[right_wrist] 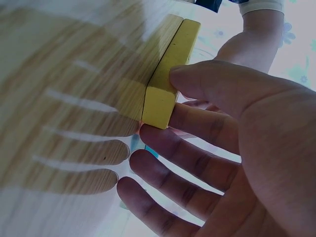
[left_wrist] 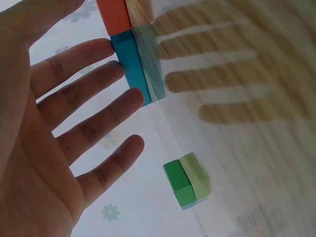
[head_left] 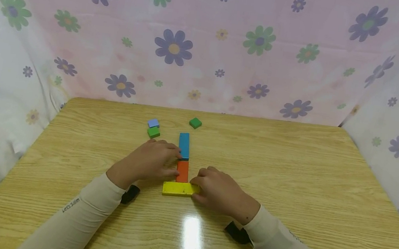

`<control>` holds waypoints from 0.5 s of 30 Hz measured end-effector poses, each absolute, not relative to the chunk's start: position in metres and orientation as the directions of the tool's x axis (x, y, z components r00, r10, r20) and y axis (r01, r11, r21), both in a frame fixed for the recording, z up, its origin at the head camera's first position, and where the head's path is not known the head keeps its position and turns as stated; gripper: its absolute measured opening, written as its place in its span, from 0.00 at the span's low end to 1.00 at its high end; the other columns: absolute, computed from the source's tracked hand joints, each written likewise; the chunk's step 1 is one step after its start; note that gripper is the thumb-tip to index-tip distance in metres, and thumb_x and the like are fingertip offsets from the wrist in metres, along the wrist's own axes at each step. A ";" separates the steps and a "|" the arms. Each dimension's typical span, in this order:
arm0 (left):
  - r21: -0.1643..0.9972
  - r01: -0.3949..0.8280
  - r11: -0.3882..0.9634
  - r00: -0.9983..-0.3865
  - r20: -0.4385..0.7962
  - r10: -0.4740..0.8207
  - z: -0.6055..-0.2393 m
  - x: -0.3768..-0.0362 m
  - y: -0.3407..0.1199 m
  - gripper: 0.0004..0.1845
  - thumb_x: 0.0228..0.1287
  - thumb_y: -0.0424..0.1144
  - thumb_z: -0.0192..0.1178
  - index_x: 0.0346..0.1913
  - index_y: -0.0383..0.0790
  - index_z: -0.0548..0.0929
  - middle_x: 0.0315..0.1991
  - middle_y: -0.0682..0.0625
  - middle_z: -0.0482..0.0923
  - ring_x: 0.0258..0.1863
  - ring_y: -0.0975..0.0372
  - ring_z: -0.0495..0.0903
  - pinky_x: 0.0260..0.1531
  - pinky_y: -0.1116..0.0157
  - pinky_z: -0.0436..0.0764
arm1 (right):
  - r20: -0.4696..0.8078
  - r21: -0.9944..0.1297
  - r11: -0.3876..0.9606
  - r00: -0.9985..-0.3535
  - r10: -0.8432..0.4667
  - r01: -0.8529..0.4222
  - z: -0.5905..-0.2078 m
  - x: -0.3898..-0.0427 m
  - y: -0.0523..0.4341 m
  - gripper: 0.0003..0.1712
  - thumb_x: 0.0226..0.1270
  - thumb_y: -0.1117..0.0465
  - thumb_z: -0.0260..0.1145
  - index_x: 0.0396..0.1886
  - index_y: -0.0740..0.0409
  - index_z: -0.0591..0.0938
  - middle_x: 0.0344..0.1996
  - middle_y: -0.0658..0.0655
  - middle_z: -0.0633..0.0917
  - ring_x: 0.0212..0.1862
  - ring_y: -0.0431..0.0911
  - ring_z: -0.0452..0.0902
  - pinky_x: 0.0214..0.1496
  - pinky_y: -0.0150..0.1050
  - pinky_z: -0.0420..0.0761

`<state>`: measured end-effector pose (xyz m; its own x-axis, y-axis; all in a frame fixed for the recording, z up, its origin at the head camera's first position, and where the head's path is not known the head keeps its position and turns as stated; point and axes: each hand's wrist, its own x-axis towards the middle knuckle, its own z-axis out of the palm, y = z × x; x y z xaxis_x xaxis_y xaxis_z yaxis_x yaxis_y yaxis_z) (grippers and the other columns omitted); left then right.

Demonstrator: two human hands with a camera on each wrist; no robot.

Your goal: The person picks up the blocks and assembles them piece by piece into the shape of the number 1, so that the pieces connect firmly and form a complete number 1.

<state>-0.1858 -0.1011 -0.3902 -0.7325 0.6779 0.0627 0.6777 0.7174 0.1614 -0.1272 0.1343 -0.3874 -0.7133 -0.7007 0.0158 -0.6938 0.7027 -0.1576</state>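
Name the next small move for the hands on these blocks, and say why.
Probably nudge the yellow block leftward with the right hand: it lies crosswise below the orange block but sits slightly off centre, while the left hand steadies the orange and blue blocks.

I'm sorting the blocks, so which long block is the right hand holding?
The yellow block, lying crosswise nearest the person; the right hand pinches its end. The blue and orange blocks run lengthwise beyond it.

A yellow block [head_left: 179, 189] lies nearest, an orange block [head_left: 182, 171] just beyond it, then a blue block [head_left: 183, 145]. Farther off to the left sits a pale lilac-blue cube [head_left: 153, 123] beside a green cube [head_left: 153, 132]; another green cube [head_left: 195, 122] lies far right. The table [head_left: 290, 184] is light wood grain, the curtain [head_left: 211, 41] pink and white with purple and green flowers, and both sleeves [head_left: 79, 218] are cream
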 end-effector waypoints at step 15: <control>0.163 0.684 0.711 -0.727 0.069 0.683 -0.387 -0.184 -0.101 0.23 0.60 0.56 0.69 0.52 0.47 0.87 0.57 0.52 0.84 0.57 0.55 0.82 0.57 0.49 0.79 | 0.045 -0.163 0.697 -0.711 -0.702 -0.698 -0.388 -0.126 0.134 0.11 0.62 0.56 0.72 0.43 0.53 0.88 0.36 0.50 0.85 0.37 0.43 0.76 0.36 0.33 0.79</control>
<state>-0.1842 -0.1006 -0.3870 -0.7268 0.6834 0.0686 0.6839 0.7110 0.1635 -0.1262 0.1345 -0.3880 -0.7110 -0.7017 0.0452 -0.6982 0.6970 -0.1634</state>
